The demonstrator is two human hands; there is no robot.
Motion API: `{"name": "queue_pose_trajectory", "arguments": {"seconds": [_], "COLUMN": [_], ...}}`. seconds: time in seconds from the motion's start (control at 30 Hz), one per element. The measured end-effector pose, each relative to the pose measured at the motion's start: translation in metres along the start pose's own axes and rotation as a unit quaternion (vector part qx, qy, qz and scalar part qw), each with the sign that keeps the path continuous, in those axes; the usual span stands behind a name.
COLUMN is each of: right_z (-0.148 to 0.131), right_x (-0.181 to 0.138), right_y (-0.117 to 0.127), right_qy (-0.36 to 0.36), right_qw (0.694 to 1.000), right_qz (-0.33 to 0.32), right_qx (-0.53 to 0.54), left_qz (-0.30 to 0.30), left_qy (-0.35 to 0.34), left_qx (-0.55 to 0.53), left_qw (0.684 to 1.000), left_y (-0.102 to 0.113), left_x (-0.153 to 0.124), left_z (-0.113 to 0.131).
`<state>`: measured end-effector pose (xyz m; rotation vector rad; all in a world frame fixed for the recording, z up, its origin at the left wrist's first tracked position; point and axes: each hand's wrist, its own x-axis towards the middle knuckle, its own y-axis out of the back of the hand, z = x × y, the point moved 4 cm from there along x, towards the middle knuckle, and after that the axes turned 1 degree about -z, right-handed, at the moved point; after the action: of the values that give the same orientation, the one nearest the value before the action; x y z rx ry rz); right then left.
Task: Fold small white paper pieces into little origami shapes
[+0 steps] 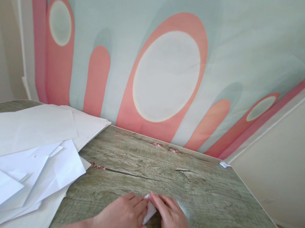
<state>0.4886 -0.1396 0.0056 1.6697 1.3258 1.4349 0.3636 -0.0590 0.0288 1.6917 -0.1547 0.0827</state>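
A small folded piece of white paper [150, 212] lies low at the front of the table, between my two hands. My left hand [123, 217] covers its left side, with the fingers bent together over it. From the right, my right hand [173, 219] pinches its upper edge, the fingertips close to those of the left. Much of the paper is hidden under the fingers, so its full folded shape cannot be made out.
To the left, large white sheets [17, 127] are stacked, with loose creased paper pieces [54, 168] on top. The wood-patterned table [213, 204] meets a coloured backdrop [119, 28] at its far edge. A small white tag [224, 164] sits at the far right corner.
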Motion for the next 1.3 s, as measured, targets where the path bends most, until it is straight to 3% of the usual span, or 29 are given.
{"name": "queue_pose_trajectory", "arguments": {"seconds": [0.1,0.23,0.43,0.83,1.1,1.3], "right_z": [0.003,-0.005,-0.025,-0.023,-0.027,-0.031], "right_x": [-0.003,-0.002,0.001,-0.014,-0.014,0.001], "right_y": [0.000,0.002,0.009,0.004,0.005,0.011], "right_qy": [0.013,0.019,0.054,0.080,0.081,0.037], "right_qw": [1.000,0.998,0.986,0.971,0.965,0.983], "right_qz": [0.022,0.020,-0.055,-0.118,-0.080,0.009], "right_qx": [0.016,-0.048,-0.149,-0.190,-0.236,-0.178], "left_qz": [-0.003,0.008,0.009,0.009,-0.011,-0.037], "left_qy": [0.007,0.010,0.009,-0.005,-0.012,0.003], "left_qx": [-0.002,-0.003,0.014,0.025,0.033,-0.013], "left_qw": [1.000,1.000,1.000,1.000,0.999,0.999], "left_y": [-0.002,-0.002,-0.002,-0.008,-0.009,-0.001], "left_x": [0.001,0.000,-0.002,-0.002,0.000,0.005], "left_z": [0.000,0.001,0.005,0.007,0.008,0.000]}}
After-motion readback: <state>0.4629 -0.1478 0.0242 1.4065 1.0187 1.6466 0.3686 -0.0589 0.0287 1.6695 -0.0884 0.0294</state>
